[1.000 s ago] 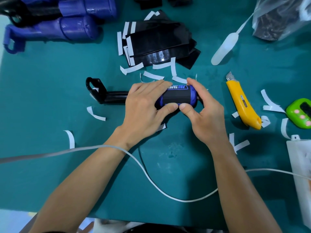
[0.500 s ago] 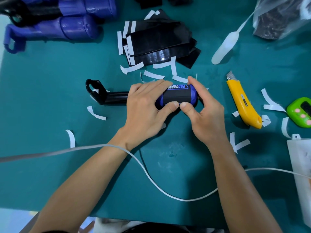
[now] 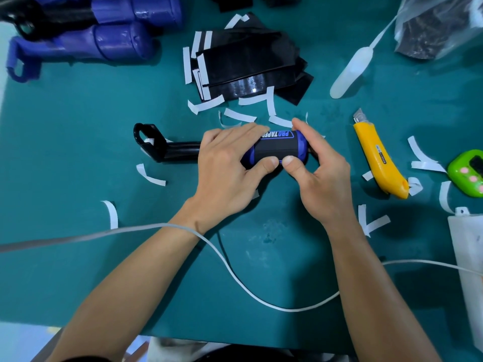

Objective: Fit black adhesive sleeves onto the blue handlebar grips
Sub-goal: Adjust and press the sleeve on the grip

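A blue handlebar grip (image 3: 277, 148) with a black sleeve wrapped round it lies on its side at the middle of the green mat, on a black bar with a clamp (image 3: 149, 141) at its left end. My left hand (image 3: 230, 171) grips the grip's left part, fingers over the top and thumb underneath. My right hand (image 3: 318, 176) holds its right end, thumb pressed on the sleeve's near edge next to my left thumb. A stack of black adhesive sleeves (image 3: 248, 65) lies behind. More blue grips (image 3: 115, 44) lie at the far left.
White backing strips (image 3: 206, 104) are scattered over the mat. A yellow utility knife (image 3: 379, 158) lies to the right, a green device (image 3: 467, 172) beyond it, and a white box (image 3: 470, 259) at the right edge. A white bottle (image 3: 350, 71) and a plastic bag (image 3: 439, 27) sit far right. A white cable (image 3: 235, 278) crosses near me.
Both hands stay on the grip; the thumbs have shifted slightly along the sleeve's near edge. Nothing else has moved.
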`<state>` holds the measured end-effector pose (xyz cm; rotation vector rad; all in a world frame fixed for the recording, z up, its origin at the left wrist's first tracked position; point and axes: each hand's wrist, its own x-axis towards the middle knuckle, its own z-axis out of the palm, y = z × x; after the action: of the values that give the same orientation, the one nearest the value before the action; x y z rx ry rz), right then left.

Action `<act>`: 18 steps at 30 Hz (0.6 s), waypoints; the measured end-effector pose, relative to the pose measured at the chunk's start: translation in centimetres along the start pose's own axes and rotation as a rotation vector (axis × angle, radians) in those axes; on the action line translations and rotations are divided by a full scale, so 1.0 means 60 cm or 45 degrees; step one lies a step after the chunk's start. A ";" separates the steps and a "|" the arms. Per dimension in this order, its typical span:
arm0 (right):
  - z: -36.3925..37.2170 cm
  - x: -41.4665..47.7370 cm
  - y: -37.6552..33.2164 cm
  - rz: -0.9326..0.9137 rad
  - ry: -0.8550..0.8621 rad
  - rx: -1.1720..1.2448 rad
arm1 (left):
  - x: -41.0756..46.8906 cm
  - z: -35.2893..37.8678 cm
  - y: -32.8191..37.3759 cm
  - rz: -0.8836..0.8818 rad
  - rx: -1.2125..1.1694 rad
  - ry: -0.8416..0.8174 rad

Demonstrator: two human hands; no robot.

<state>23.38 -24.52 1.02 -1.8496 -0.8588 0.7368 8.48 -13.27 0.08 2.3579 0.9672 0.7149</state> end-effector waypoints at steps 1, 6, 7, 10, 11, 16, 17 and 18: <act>0.001 0.000 -0.001 0.005 0.002 0.007 | 0.000 0.000 0.000 -0.002 -0.002 -0.001; 0.003 -0.001 -0.003 0.026 0.013 0.023 | 0.000 -0.002 0.003 -0.017 -0.013 -0.011; 0.004 -0.001 -0.003 0.031 0.018 0.032 | 0.000 -0.002 0.003 -0.019 -0.016 -0.012; 0.008 -0.004 -0.006 0.047 0.045 0.060 | 0.000 -0.003 0.004 -0.031 -0.023 -0.026; 0.010 -0.005 -0.007 0.049 0.054 0.070 | 0.000 -0.003 0.004 -0.036 -0.023 -0.033; 0.017 -0.006 -0.010 0.043 0.101 0.115 | 0.001 -0.006 0.008 -0.055 -0.028 -0.046; 0.018 -0.006 -0.011 0.045 0.111 0.133 | 0.001 -0.006 0.009 -0.057 -0.029 -0.044; 0.019 -0.007 -0.011 0.047 0.120 0.147 | 0.001 -0.007 0.010 -0.059 -0.031 -0.043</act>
<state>22.06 -24.07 1.26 -1.7864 -0.7086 0.7021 8.54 -13.50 0.78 2.3117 0.9902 0.6635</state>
